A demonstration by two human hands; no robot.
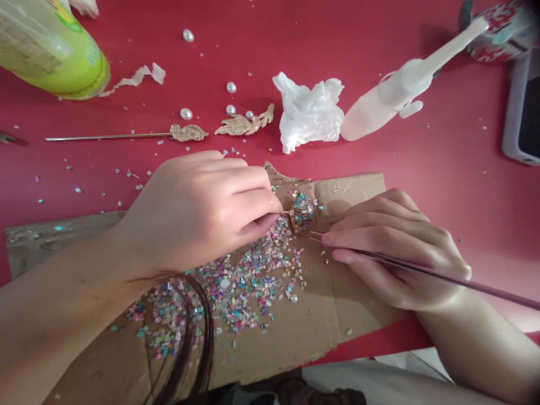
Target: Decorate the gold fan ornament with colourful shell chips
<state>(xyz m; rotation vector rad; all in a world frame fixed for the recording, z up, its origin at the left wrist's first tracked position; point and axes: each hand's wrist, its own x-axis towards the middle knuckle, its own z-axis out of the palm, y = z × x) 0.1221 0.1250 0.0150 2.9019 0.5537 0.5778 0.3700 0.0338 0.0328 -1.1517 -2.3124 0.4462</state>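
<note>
My left hand [198, 214] pinches a thin stem holding a small dome [302, 212] crusted with multicoloured shell chips. My right hand [392, 253] grips long, slim tweezers [422, 271], whose two metal tips sit just beside the dome. Whether they touch it, I cannot tell. Beneath both hands lies a cardboard sheet [337, 304], strewn with a loose pile of crushed shell chips [240, 287]. Strands of dark hair [202, 337] hang across the lower left of the view.
On the red tabletop [379, 163] lie pearl beads [188, 35], gold leaf-shaped pieces [244, 124], a long metal needle [105, 136] and crumpled white tissue [309, 109]. Farther back stand a green bottle [50, 48], a white nozzled bottle [388, 95] and a phone [523, 112].
</note>
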